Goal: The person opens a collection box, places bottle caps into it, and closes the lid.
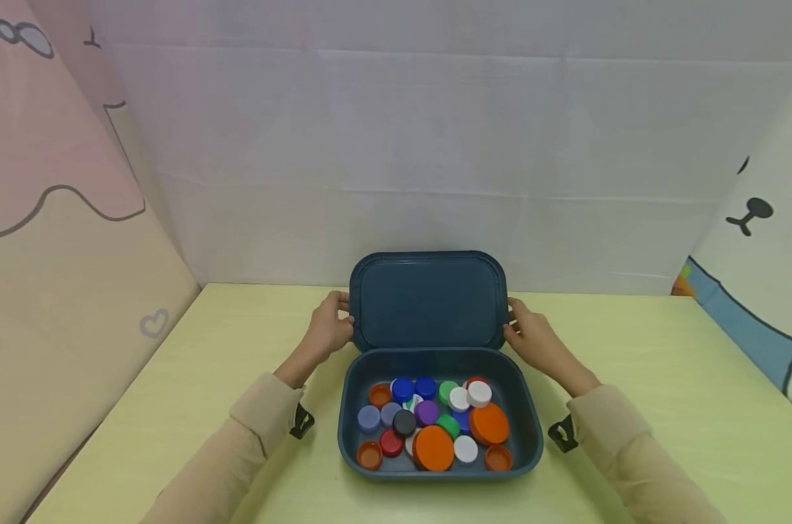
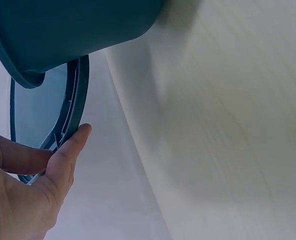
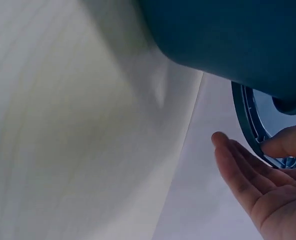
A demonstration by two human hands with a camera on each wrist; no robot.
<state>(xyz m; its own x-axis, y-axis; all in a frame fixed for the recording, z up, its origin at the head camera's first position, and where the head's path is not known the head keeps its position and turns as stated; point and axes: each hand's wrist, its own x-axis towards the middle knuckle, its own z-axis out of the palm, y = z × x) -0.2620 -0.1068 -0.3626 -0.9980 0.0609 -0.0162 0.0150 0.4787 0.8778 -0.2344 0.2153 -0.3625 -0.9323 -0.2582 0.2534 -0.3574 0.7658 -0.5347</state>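
A dark blue lid (image 1: 429,300) stands raised behind the dark blue box (image 1: 440,477), its flat inner side facing me. At the lid's left edge my left hand (image 1: 327,329) pinches the rim between thumb and fingers. Across from it, my right hand (image 1: 539,340) holds the right edge, thumb against the inner rim (image 3: 246,112) in the right wrist view. Inside the box lie several bottle caps: large orange caps (image 1: 433,448), blue caps (image 1: 402,390), white caps (image 1: 479,394), a purple cap (image 1: 427,413) and a black cap (image 1: 405,423), among others.
The box sits on a pale yellow table (image 1: 252,342). A white cloth (image 1: 435,145) hangs along the table's back edge. Printed cartoon sheets (image 1: 55,313) flank the table on the left and right. Black straps (image 1: 301,421) hang below both sleeves.
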